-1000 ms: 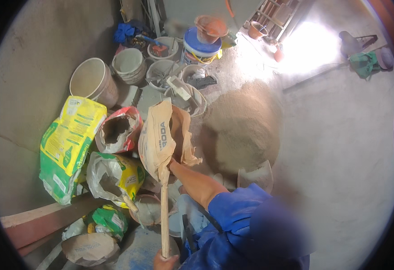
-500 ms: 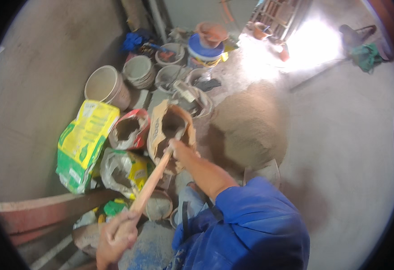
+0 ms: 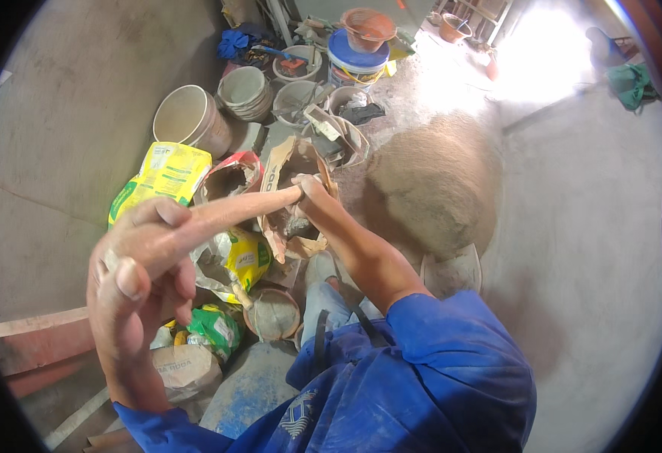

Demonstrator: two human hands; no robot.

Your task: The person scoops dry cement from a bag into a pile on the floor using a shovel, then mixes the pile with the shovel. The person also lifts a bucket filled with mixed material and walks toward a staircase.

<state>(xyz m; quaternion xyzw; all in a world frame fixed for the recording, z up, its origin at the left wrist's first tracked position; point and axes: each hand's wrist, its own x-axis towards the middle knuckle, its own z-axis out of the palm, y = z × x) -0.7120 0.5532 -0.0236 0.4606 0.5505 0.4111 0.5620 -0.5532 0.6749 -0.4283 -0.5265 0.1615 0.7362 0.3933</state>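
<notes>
Left hand [image 3: 138, 264] is wrapped tight around the near end of a long wooden handle [image 3: 225, 215], and the right hand [image 3: 310, 187] is clamped around it further down, right at the mouth of an open brown paper sack [image 3: 289, 192]. The handle runs from close to the camera down into that sack, which stands on the floor among other bags and buckets. The business end is buried inside, so I can't tell what kind of tool it is.

My take on doing this bit well: keep the lower hand close to the sack mouth for control and let the upper hand do the levering — slow, short strokes so the powder doesn't puff up or the torn paper rip further (the rim already looks ragged and folded over).

The handle itself is pale, smooth, dusty wood, slightly tapered. The sack is crumpled, open-topped, greyish stuff inside. A yellow-green bag [image 3: 161, 177] sits just beside it on the left, a sand pile [image 3: 433, 185] on the right, and empty grey buckets [image 3: 244, 90] behind.
</notes>
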